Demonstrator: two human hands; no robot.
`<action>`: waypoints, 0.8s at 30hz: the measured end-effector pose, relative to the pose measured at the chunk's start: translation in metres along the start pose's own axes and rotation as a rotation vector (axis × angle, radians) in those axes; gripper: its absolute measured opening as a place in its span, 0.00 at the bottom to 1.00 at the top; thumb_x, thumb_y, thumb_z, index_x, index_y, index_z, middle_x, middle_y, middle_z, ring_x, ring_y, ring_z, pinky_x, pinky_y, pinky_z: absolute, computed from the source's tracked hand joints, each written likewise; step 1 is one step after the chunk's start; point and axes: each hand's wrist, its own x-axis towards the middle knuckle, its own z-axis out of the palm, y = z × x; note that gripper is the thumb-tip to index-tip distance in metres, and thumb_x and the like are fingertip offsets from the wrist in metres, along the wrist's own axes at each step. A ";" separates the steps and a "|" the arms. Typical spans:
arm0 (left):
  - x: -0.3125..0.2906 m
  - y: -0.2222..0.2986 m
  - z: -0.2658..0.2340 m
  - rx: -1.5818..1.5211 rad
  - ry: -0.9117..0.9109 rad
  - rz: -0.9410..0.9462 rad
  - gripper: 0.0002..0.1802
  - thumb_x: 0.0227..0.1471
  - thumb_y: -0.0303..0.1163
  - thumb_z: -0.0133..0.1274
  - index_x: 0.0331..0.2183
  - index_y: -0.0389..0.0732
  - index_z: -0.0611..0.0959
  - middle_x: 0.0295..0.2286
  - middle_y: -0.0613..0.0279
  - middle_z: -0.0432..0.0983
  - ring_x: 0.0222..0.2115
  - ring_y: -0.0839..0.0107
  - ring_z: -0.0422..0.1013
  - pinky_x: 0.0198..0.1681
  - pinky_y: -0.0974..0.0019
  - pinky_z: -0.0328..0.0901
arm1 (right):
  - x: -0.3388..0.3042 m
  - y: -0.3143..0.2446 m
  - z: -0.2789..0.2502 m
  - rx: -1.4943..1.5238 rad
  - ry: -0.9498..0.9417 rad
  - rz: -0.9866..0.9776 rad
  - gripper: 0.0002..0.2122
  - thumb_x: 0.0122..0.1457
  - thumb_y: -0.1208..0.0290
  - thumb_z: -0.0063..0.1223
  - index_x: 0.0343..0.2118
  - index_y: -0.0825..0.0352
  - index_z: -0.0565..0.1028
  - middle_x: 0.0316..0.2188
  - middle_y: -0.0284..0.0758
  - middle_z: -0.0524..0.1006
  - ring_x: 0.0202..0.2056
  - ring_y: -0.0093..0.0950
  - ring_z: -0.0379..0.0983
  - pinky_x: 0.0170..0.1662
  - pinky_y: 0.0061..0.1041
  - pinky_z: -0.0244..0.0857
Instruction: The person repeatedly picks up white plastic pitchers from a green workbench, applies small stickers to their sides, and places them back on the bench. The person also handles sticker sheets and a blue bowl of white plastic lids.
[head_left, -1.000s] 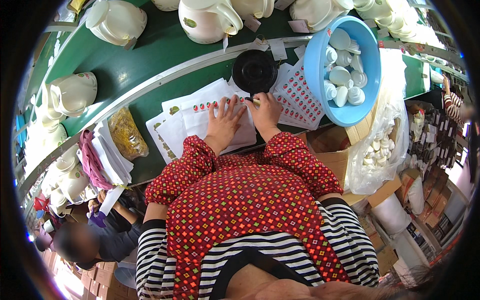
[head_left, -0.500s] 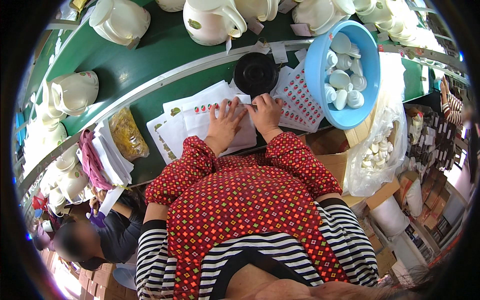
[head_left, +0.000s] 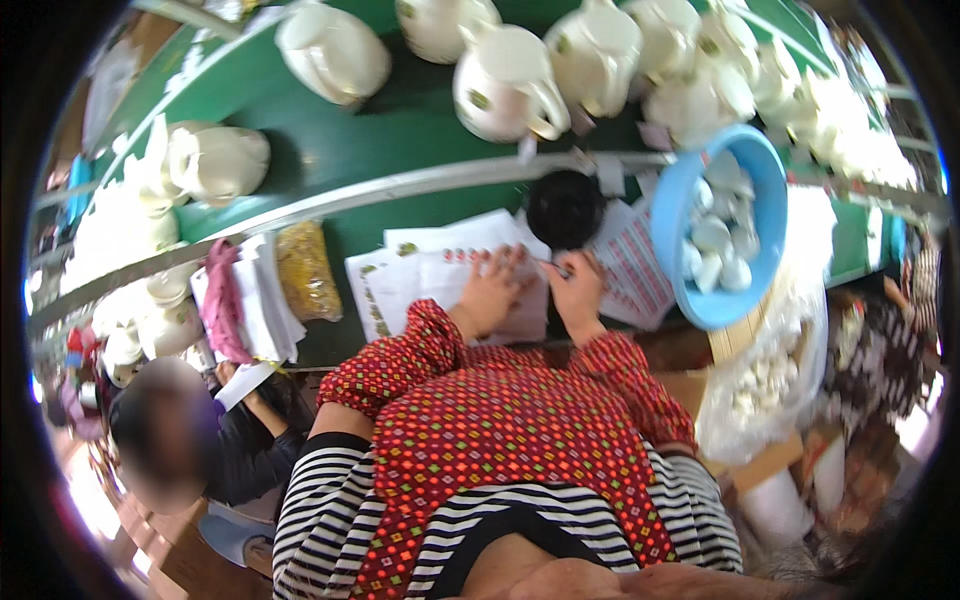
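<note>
My left hand [head_left: 491,292] lies flat with its fingers spread on white decal sheets [head_left: 437,291]. Along their upper part runs a row of small red motifs, and green-brown ones line the left edge. Just right of it, my right hand [head_left: 578,297] pinches something small and thin, too blurred to name, between thumb and fingers. Beyond the right hand stands a black round dish [head_left: 566,207]. Sheets of red decals [head_left: 634,268] lie on the right, partly beneath a tilted blue basin [head_left: 667,235] that holds several white lids [head_left: 712,237].
White ceramic pots [head_left: 503,85] stand on the green surface [head_left: 340,165] past a pale rail [head_left: 400,188]. At left are a pink cloth [head_left: 226,300], papers and a yellow packet [head_left: 307,270]. A co-worker [head_left: 255,440] sits lower left. A plastic bag of white pieces [head_left: 765,385] is at right.
My right hand has drawn away from the left one, toward the right, with its fingers pinched. The left hand stays on the sheets. The whole view has shifted and blurred.
</note>
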 end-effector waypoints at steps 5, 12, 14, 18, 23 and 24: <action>-0.001 -0.068 -0.078 -0.329 0.535 -0.141 0.42 0.47 0.31 0.66 0.64 0.48 0.71 0.68 0.39 0.49 0.68 0.40 0.51 0.69 0.42 0.51 | 0.006 -0.025 -0.041 0.156 -0.085 0.276 0.18 0.48 0.66 0.77 0.24 0.71 0.74 0.22 0.36 0.74 0.25 0.30 0.70 0.32 0.30 0.65; 0.007 -0.272 -0.262 0.139 1.044 -0.558 0.49 0.49 0.20 0.57 0.69 0.50 0.59 0.70 0.43 0.44 0.68 0.42 0.50 0.67 0.42 0.52 | 0.003 -0.036 -0.072 0.244 -0.172 0.318 0.16 0.53 0.70 0.74 0.23 0.70 0.73 0.18 0.25 0.69 0.23 0.15 0.60 0.27 0.20 0.56; 0.008 -0.303 -0.297 0.257 0.855 -0.501 0.58 0.46 0.24 0.64 0.72 0.61 0.54 0.72 0.53 0.40 0.71 0.48 0.46 0.69 0.42 0.49 | 0.001 -0.035 -0.073 0.301 -0.160 0.323 0.16 0.54 0.72 0.74 0.22 0.69 0.73 0.18 0.23 0.69 0.23 0.14 0.60 0.26 0.19 0.54; 0.036 -0.333 -0.331 0.547 0.461 -0.454 0.61 0.44 0.32 0.67 0.72 0.66 0.51 0.72 0.61 0.41 0.73 0.52 0.41 0.72 0.35 0.41 | -0.003 -0.047 -0.082 0.373 -0.188 0.407 0.16 0.54 0.73 0.73 0.22 0.68 0.71 0.18 0.21 0.67 0.22 0.11 0.58 0.25 0.16 0.51; 0.066 -0.335 -0.340 0.294 0.500 -0.343 0.52 0.38 0.44 0.72 0.64 0.58 0.68 0.66 0.57 0.59 0.69 0.47 0.50 0.69 0.43 0.55 | -0.006 -0.055 -0.093 0.444 -0.177 0.507 0.12 0.56 0.74 0.71 0.24 0.69 0.76 0.19 0.22 0.71 0.23 0.11 0.61 0.27 0.16 0.54; 0.068 -0.336 -0.337 0.272 0.529 -0.367 0.51 0.36 0.43 0.72 0.63 0.58 0.70 0.64 0.56 0.61 0.68 0.47 0.52 0.68 0.45 0.58 | -0.006 -0.055 -0.095 0.468 -0.183 0.528 0.11 0.57 0.74 0.71 0.25 0.69 0.76 0.20 0.22 0.72 0.23 0.12 0.62 0.27 0.15 0.55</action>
